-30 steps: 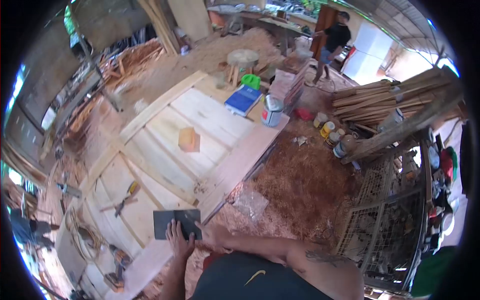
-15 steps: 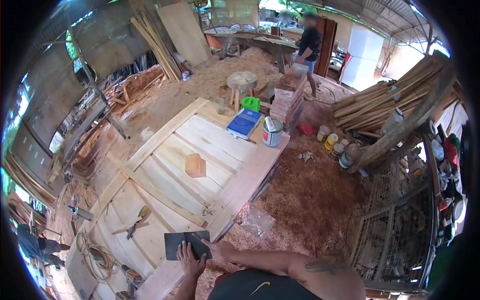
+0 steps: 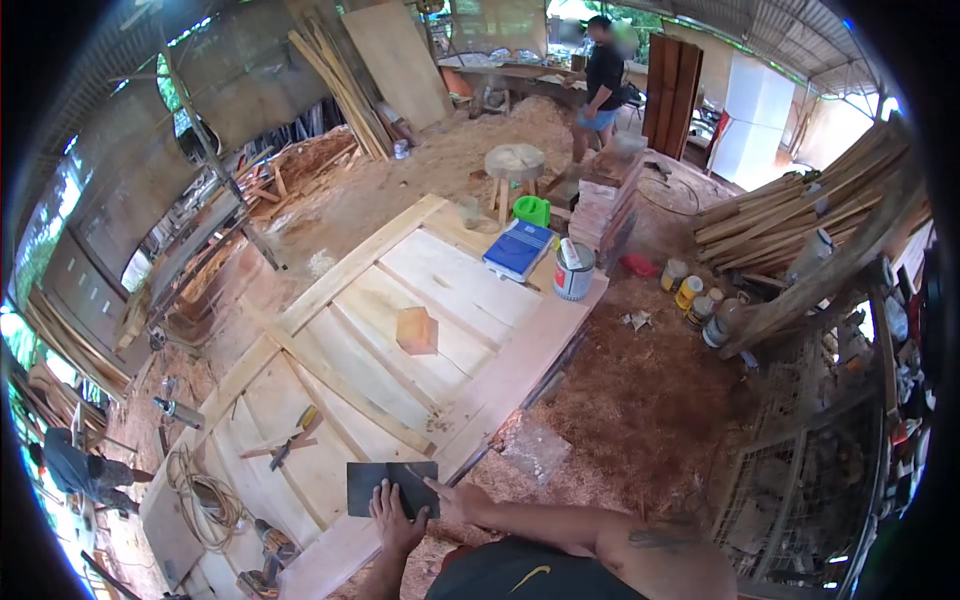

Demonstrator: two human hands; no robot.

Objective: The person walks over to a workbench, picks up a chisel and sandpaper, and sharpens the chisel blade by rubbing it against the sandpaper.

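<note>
A dark rectangular sheet, perhaps sandpaper [image 3: 362, 487], lies on the near edge of a pale wooden panelled frame, possibly a door [image 3: 475, 425]. My left hand [image 3: 396, 517] rests on the sheet with its fingers spread, pressing it down. My right hand [image 3: 457, 502] is at the sheet's right side, mostly closed, its fingertips over the surface; a thin thing seems to stick out from them, too small to name. Left of the sheet, a yellow-handled tool [image 3: 296, 436] lies on the panel. An orange block [image 3: 417, 331] sits farther up.
At the panel's far end stand a paint can [image 3: 573, 275], a blue box [image 3: 518, 250] and a green container [image 3: 532, 210]. A drill [image 3: 275, 545] and a coiled hose [image 3: 200, 500] lie at left. Beyond are a round stool [image 3: 515, 162], stacked boards [image 3: 605, 205] and a person [image 3: 603, 85].
My view has turned slightly, so the scene sits farther right and lower. Both hands keep nearly the same place on the sheet. The person in the background has moved left, turning sideways.
</note>
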